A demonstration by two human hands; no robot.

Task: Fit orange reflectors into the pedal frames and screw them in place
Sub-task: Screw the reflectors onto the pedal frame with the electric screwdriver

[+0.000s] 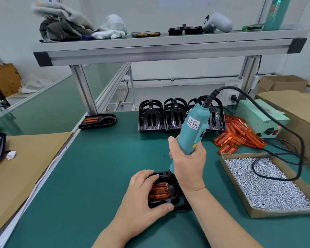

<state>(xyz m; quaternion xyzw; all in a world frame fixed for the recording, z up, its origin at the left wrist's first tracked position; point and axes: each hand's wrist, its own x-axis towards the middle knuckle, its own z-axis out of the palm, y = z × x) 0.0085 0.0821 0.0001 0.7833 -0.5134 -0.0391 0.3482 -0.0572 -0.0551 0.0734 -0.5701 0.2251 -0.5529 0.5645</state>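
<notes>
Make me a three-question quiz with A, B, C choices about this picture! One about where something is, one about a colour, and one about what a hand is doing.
1. Where is the tray of screws?
A. On a chair
B. On the green mat, right of the hands
C. On the floor

2. What colour is the screwdriver?
A. Red
B. Yellow
C. Teal

3. What is the left hand doing?
A. Holding the pedal frame
B. Scooping screws
C. Lying flat on the mat

Answers:
1 B: the tray sits on the mat beside the right hand.
2 C: its teal body shows in the right hand's grip.
3 A: fingers and thumb clasp the frame's edges, with the orange reflector inside.
</notes>
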